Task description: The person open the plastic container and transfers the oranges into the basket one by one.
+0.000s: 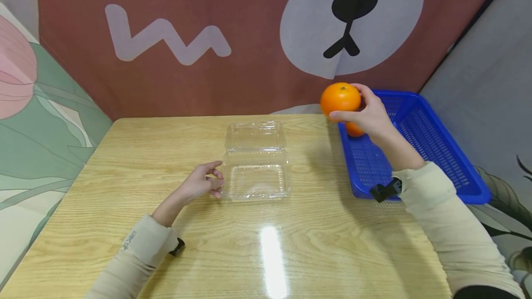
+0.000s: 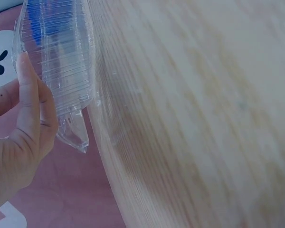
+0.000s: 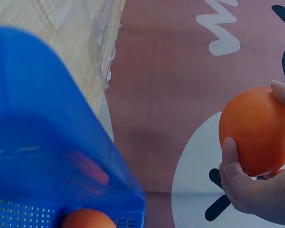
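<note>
Head view: an orange is held aloft in the right hand, fingers and thumb curled round it, above the near-left corner of a blue basket at the right edge of the wooden table. A second orange is seen lying in the basket, partly hidden behind the hand. A clear plastic box is laid open at the table's middle, its lid folded back. Its left edge is touched by the loosely bent fingers of the left hand.

Left wrist view: the clear box is met at its ribbed side by an extended finger; no pinch is observed.

Right wrist view: the held orange is gripped by the fingertips, well clear of the basket, in which the other orange is partly shown.
</note>
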`<state>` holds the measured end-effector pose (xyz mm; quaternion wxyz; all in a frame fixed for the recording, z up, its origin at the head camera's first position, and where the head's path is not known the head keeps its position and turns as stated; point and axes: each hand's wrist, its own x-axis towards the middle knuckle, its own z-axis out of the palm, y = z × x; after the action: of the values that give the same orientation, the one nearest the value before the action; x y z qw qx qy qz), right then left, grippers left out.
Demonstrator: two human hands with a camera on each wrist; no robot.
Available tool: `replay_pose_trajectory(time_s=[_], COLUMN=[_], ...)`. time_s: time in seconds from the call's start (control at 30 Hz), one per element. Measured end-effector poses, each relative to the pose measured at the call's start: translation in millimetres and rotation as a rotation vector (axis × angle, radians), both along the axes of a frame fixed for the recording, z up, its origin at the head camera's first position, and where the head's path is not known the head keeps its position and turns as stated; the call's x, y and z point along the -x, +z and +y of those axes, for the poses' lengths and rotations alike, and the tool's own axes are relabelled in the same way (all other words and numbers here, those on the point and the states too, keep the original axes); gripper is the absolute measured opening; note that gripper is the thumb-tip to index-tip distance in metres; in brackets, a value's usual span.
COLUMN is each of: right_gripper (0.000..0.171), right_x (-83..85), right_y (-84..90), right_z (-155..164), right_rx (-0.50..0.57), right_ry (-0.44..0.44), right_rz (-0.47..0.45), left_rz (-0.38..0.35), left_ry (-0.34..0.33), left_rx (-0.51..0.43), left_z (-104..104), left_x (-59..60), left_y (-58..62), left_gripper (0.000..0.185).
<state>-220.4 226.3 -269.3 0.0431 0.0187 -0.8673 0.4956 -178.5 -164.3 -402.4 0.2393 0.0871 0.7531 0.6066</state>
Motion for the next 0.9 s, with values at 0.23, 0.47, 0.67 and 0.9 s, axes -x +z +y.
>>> replay_pose_trajectory(time_s=[0.23,0.47,0.67,0.9], right_gripper=[0.083,0.082,0.082,0.085], right_x=[1.2,6.7,11.5,17.9], right_y=[0.2,-2.8,-5.3,-9.7], right_z=[10.2,20.0,30.9,47.0], right_rx=[0.001,0.014,0.018,-0.003], right_ry=[-0.036,-0.048,-0.075,-0.145], right_rz=[-0.007,-0.009,-0.024,-0.054], left_rz=[-0.003,-0.001,0.012,0.018], left_ry=[0.0,-0.001,-0.007,-0.009], left_rx=[-0.001,-0.001,0.01,0.005], left_z=[0.2,-0.9,-2.1,-2.1], left_x=[0.2,-0.3,0.0,0.8], left_y=[-0.1,-0.2,-0.1,-1.2], left_gripper=[0.066,0.066,0.065,0.066])
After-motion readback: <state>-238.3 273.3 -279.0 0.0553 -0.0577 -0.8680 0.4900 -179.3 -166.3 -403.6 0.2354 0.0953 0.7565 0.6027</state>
